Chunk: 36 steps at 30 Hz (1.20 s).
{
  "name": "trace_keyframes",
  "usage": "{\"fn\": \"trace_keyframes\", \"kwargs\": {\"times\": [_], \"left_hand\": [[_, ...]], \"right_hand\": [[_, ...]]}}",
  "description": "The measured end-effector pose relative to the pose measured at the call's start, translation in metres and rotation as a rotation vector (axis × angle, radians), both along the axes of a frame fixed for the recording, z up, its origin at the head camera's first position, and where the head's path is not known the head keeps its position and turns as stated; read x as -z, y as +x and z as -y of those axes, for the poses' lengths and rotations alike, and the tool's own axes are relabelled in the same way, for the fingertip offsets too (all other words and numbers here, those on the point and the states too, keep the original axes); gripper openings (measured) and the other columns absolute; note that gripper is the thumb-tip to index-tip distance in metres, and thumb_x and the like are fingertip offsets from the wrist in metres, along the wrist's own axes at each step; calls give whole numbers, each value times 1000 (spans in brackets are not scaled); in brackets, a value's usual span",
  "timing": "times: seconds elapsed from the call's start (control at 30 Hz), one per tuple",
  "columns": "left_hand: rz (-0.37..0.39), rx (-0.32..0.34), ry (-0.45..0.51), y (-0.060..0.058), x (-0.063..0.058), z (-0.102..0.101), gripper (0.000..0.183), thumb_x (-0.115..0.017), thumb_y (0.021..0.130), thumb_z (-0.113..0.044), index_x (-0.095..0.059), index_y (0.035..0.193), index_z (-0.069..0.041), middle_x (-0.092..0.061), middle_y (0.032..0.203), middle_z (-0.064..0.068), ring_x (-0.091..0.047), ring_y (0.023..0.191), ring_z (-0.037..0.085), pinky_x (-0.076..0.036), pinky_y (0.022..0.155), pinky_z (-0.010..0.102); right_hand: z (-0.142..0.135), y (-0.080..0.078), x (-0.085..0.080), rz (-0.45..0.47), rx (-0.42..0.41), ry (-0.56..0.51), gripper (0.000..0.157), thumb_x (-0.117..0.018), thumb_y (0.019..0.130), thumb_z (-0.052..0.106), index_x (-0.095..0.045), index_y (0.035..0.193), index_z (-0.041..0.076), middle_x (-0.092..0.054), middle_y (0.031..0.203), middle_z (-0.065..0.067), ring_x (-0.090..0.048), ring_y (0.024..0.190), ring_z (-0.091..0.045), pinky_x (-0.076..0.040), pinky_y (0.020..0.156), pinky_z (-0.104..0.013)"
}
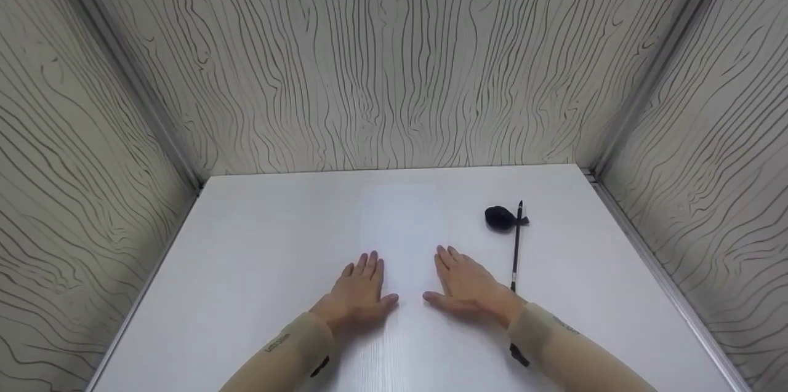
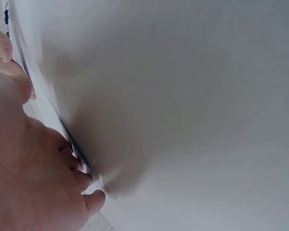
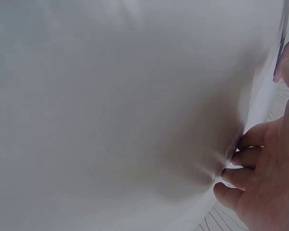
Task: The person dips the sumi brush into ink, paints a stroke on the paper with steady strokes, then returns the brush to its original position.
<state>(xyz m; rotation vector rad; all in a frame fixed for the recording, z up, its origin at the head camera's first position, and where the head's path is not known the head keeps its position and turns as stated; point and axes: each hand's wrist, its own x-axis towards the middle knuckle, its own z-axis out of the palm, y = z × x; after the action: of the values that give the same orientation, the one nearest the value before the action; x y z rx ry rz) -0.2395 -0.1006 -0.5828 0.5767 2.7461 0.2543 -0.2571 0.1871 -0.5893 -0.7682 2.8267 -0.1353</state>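
Observation:
A pale white rectangular sheet point(image 1: 400, 220) lies on the white table, its long sides running away from me. My left hand point(image 1: 363, 290) has its palm down and fingers extended at the sheet's near left edge. Opposite it, my right hand point(image 1: 465, 284) lies palm down at the near right edge, fingers straight and thumb pointing inward. Neither hand grips anything. In the left wrist view, the left fingertips point(image 2: 94, 199) meet the white surface. The right wrist view likewise has the right fingertips point(image 3: 226, 192) at the surface.
Right of the sheet, a slim dark brush-like stick point(image 1: 516, 250) lies lengthwise, its lower end by the right wrist. A round black object point(image 1: 499, 218) with a small tail touches or underlies it; I cannot tell which. Wood-grain panels point(image 1: 394, 60) enclose the white table point(image 1: 258, 226).

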Motion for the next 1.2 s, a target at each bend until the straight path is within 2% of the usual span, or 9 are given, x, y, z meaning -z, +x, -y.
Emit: {"fn": "trace_keyframes", "kwargs": {"times": [0.37,0.8,1.2], "left_hand": [[-21,32,-11,9,1,2,96,-41,111,-71,-24,179,-5,-17,191,15,-18,179,37,-22,144,59],[7,47,-13,18,1,4,97,-40,111,-72,-22,180,-6,-16,191,15,-17,179,37,-23,144,60],[-14,90,-24,28,2,6,96,-40,111,-71,-25,179,-5,-20,190,15,-21,178,37,-25,143,59]], "right_hand": [[-2,11,-3,-34,-15,18,104,-47,108,76,-38,170,-8,-34,182,-28,-37,170,-48,-37,138,-58],[-4,22,-2,-19,-26,38,107,-46,106,80,-38,170,-6,-35,182,-28,-38,169,-47,-38,137,-59],[-8,33,-4,-6,-29,39,107,-47,106,80,-39,171,-4,-35,183,-25,-38,169,-47,-37,136,-62]]}}
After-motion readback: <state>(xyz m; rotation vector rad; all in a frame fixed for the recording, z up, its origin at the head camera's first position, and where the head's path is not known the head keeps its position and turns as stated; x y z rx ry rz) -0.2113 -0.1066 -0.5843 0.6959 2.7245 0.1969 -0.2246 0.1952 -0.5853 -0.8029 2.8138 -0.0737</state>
